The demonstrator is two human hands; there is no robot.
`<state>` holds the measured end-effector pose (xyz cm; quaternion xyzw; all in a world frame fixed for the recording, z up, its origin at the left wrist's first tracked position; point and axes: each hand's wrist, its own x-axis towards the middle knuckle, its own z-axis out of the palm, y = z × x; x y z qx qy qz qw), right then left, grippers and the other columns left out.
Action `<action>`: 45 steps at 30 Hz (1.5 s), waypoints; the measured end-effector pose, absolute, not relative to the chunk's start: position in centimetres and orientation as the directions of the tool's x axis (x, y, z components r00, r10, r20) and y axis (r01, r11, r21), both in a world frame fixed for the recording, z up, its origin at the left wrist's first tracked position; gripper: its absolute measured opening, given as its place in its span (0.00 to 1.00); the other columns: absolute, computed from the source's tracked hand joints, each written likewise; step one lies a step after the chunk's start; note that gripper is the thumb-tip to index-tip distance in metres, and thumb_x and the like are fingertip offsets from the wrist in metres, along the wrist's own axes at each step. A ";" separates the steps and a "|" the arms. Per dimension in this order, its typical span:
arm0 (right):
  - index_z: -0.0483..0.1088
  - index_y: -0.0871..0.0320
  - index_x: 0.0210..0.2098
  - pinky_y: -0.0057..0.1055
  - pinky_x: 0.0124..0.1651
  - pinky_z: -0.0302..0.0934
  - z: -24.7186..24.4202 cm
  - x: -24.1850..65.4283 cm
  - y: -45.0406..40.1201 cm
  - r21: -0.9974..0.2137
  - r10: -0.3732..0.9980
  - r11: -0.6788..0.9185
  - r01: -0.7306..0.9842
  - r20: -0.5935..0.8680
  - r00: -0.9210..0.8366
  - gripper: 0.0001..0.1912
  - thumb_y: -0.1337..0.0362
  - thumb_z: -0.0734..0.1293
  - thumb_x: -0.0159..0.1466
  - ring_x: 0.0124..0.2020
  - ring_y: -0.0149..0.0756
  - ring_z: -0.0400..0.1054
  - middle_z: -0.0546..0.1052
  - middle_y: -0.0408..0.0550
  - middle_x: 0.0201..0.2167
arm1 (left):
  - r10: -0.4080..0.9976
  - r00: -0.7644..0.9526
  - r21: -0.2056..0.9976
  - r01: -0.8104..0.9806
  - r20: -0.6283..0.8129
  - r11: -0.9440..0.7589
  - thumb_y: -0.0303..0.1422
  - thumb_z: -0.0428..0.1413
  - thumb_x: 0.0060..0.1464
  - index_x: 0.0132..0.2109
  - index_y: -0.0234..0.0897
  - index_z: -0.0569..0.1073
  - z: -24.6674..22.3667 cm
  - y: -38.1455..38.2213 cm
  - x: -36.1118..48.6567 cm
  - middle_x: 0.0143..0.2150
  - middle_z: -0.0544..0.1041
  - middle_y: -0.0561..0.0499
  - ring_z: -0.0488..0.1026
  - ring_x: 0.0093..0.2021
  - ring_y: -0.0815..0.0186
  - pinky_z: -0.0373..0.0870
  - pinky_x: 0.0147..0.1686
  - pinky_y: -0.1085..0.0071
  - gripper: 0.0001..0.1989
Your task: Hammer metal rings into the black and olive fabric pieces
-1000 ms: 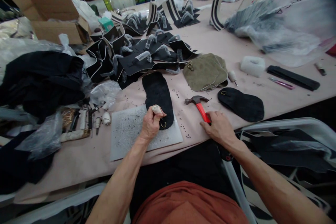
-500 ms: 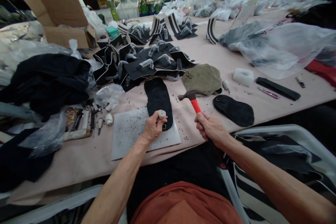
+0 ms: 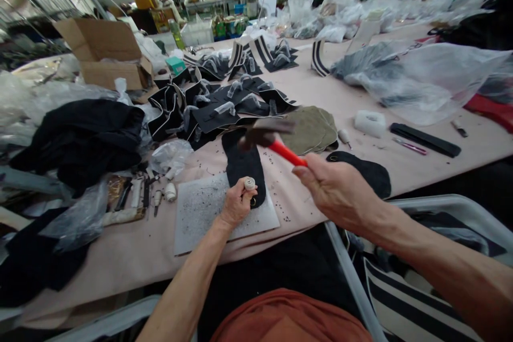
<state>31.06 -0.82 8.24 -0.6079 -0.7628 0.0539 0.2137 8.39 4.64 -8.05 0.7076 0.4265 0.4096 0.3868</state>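
Head view: my left hand point(image 3: 236, 204) pinches a rounded, whitish-wrapped tool point(image 3: 249, 184) over the near end of a soft, lobed black piece point(image 3: 248, 171). To its right, my right hand point(image 3: 340, 189) grips a red-handled, dark-headed hammer point(image 3: 276, 141), raised and blurred.

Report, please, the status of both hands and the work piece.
Right hand: gripping claw hammer, raised. Left hand: holding white-wrapped tool upright over black fabric piece. Wrapped tool's tip: hidden.
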 end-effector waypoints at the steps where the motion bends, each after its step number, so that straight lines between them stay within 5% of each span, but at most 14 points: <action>1: 0.61 0.55 0.33 0.28 0.24 0.45 8.5 30.9 -0.9 -0.388 0.929 0.246 0.888 0.354 -0.102 0.19 0.53 0.50 0.74 0.17 0.29 0.56 0.66 0.41 0.19 | 0.921 0.302 0.897 0.290 0.246 -0.334 0.31 0.53 0.62 0.48 0.40 0.70 -8.1 4.7 8.4 0.41 0.83 0.47 0.82 0.37 0.63 0.77 0.38 0.70 0.07; 4: 0.60 0.55 0.31 0.28 0.22 0.43 7.8 30.5 -1.2 -0.402 0.912 0.262 0.877 0.401 -0.088 0.21 0.53 0.48 0.74 0.16 0.28 0.54 0.64 0.40 0.17 | 0.917 0.308 0.884 0.311 0.254 -0.350 0.31 0.53 0.62 0.46 0.40 0.70 -8.2 4.7 8.3 0.40 0.83 0.48 0.82 0.37 0.62 0.77 0.38 0.69 0.06; 8: 0.62 0.55 0.30 0.30 0.22 0.37 6.5 31.1 -1.2 -0.281 0.945 0.326 0.903 0.093 -0.313 0.16 0.57 0.54 0.72 0.14 0.28 0.50 0.63 0.40 0.15 | 0.915 0.321 0.870 0.346 0.242 -0.351 0.31 0.53 0.61 0.44 0.41 0.71 -8.2 4.7 8.3 0.38 0.82 0.49 0.81 0.36 0.63 0.76 0.35 0.70 0.05; 13: 0.64 0.56 0.35 0.30 0.24 0.44 7.3 31.2 -1.1 -0.383 0.947 0.206 0.900 0.310 -0.085 0.19 0.55 0.49 0.74 0.19 0.31 0.57 0.70 0.45 0.22 | 0.927 0.287 0.895 0.303 0.242 -0.328 0.31 0.54 0.60 0.47 0.40 0.71 -8.2 4.7 8.3 0.40 0.83 0.48 0.81 0.38 0.62 0.78 0.39 0.68 0.09; 18: 0.66 0.57 0.35 0.32 0.25 0.39 5.3 31.2 -1.4 -0.349 0.967 0.191 0.917 -0.094 -0.237 0.15 0.57 0.56 0.72 0.17 0.31 0.55 0.70 0.46 0.21 | 0.917 0.305 0.871 0.338 0.259 -0.358 0.31 0.53 0.60 0.43 0.41 0.72 -7.6 4.6 8.4 0.38 0.83 0.48 0.81 0.35 0.63 0.77 0.35 0.69 0.05; 23: 0.64 0.56 0.31 0.30 0.27 0.45 2.5 33.4 -0.9 -0.527 0.986 -0.065 0.848 -0.162 -0.025 0.17 0.54 0.55 0.71 0.22 0.32 0.59 0.68 0.43 0.21 | 0.926 0.287 0.887 0.320 0.245 -0.334 0.32 0.53 0.61 0.44 0.39 0.72 -7.2 4.6 8.4 0.39 0.83 0.47 0.81 0.37 0.62 0.78 0.39 0.68 0.06; 27: 0.65 0.56 0.30 0.29 0.28 0.52 -1.9 35.5 -0.4 -0.594 0.904 -0.390 0.703 -0.392 0.170 0.18 0.57 0.52 0.72 0.22 0.33 0.62 0.67 0.42 0.21 | 0.923 0.287 0.893 0.296 0.256 -0.340 0.32 0.54 0.60 0.44 0.39 0.72 -7.1 4.6 8.3 0.38 0.83 0.47 0.82 0.38 0.62 0.79 0.41 0.67 0.06; 29: 0.68 0.59 0.34 0.31 0.33 0.57 -3.8 35.8 -0.3 -0.472 0.898 -0.408 0.782 -0.364 0.249 0.15 0.59 0.56 0.71 0.28 0.37 0.67 0.72 0.48 0.27 | 0.923 0.281 0.894 0.288 0.263 -0.343 0.32 0.54 0.61 0.47 0.39 0.72 -7.2 4.6 8.3 0.39 0.83 0.47 0.82 0.39 0.61 0.79 0.41 0.67 0.08; 32: 0.71 0.63 0.45 0.35 0.45 0.60 -5.3 33.9 0.2 -0.336 0.965 -0.262 0.905 -0.119 0.236 0.12 0.61 0.61 0.69 0.44 0.44 0.71 0.75 0.60 0.44 | 0.917 0.283 0.891 0.280 0.280 -0.358 0.33 0.54 0.62 0.55 0.38 0.70 -7.3 4.6 8.2 0.40 0.83 0.45 0.82 0.39 0.61 0.80 0.41 0.65 0.16; 34: 0.70 0.62 0.49 0.34 0.49 0.59 -5.3 31.2 1.1 -0.421 0.977 -0.208 0.883 -0.056 0.203 0.15 0.60 0.60 0.70 0.48 0.43 0.70 0.75 0.60 0.48 | 0.916 0.283 0.887 0.287 0.284 -0.363 0.34 0.54 0.62 0.56 0.37 0.71 -7.2 4.6 8.2 0.40 0.83 0.45 0.82 0.39 0.60 0.80 0.42 0.64 0.16; 38: 0.73 0.62 0.45 0.31 0.45 0.60 -5.3 24.9 3.8 -0.613 0.946 -0.323 0.720 -0.237 0.223 0.16 0.57 0.60 0.69 0.44 0.41 0.72 0.78 0.56 0.43 | 0.931 0.256 0.882 0.328 0.262 -0.338 0.34 0.56 0.59 0.46 0.39 0.76 -6.9 4.7 8.0 0.41 0.83 0.45 0.81 0.41 0.59 0.79 0.43 0.64 0.10; 45: 0.74 0.59 0.42 0.34 0.46 0.60 -6.8 21.1 4.9 -0.527 0.908 -0.409 0.745 -0.149 0.392 0.14 0.57 0.61 0.70 0.47 0.44 0.72 0.76 0.56 0.45 | 0.952 0.135 0.890 0.338 0.276 -0.306 0.35 0.60 0.55 0.42 0.38 0.77 -7.5 4.5 8.9 0.38 0.83 0.48 0.81 0.37 0.60 0.79 0.40 0.66 0.08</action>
